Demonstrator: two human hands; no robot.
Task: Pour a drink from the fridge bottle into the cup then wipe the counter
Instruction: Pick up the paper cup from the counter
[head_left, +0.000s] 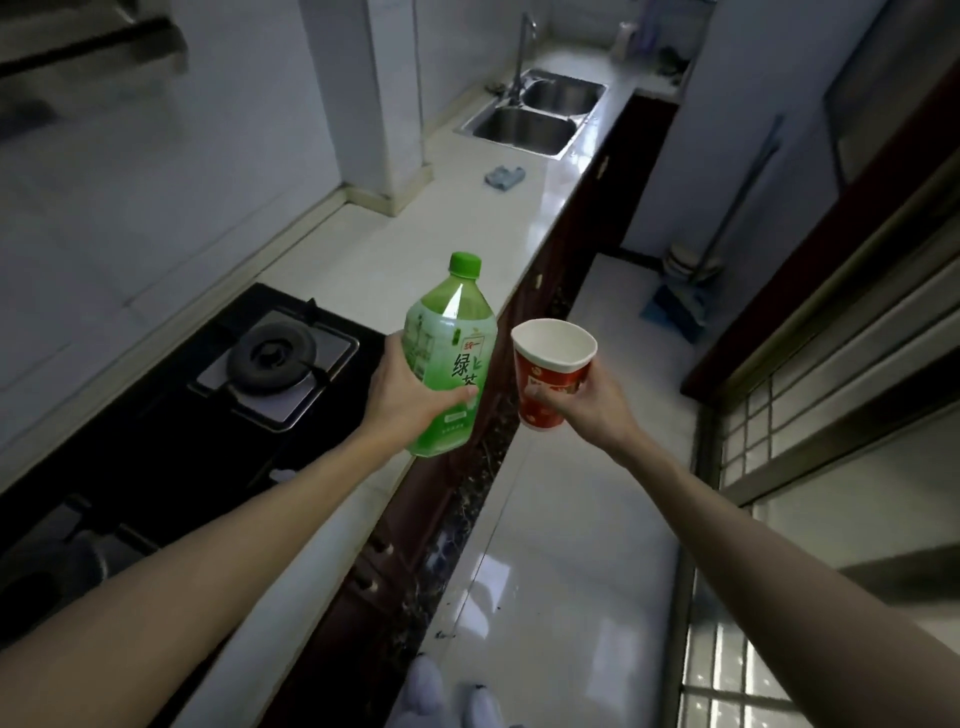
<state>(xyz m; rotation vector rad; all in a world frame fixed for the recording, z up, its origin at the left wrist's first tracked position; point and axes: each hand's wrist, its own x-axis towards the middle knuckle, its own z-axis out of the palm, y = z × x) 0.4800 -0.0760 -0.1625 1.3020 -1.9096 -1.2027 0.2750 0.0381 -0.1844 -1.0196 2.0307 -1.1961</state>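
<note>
bottle (449, 358): cap on, in my left hand (402, 397) grip | cup (550, 371): empty, right hand (589, 400) holds it | left: pour, wipe desk (395, 244)

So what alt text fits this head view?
Left hand holds a capped green bottle; right hand holds an empty red cup beside it, over a white counter with stove, cloth, sink.

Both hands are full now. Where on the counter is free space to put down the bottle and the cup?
The white counter is bare between the gas stove and the blue cloth. A narrower bare patch lies between that cloth and the double sink. The stove side is taken up by burners. The left hand holds the green tea bottle, the right hand the paper cup.
</note>
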